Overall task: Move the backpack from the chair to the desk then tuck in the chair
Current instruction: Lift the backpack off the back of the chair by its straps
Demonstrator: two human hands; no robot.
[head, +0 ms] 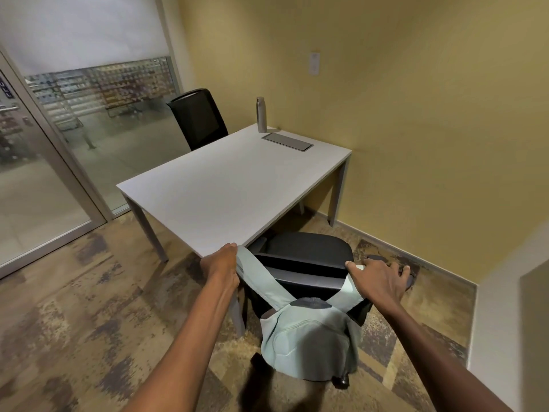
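A pale green backpack (307, 340) hangs behind the backrest of a black office chair (309, 254), its two shoulder straps looped over the top of the backrest. My left hand (221, 264) is closed around the left strap at the desk's near corner. My right hand (378, 279) grips the right strap at the chair's right side, fingers spread over the armrest. The chair stands partly under the white desk (225, 185), with its seat at the desk's near right edge.
A metal water bottle (261, 114) and a grey cable hatch (287, 141) sit at the desk's far end. A second black chair (199, 117) stands behind the desk. A yellow wall runs on the right, a glass partition on the left.
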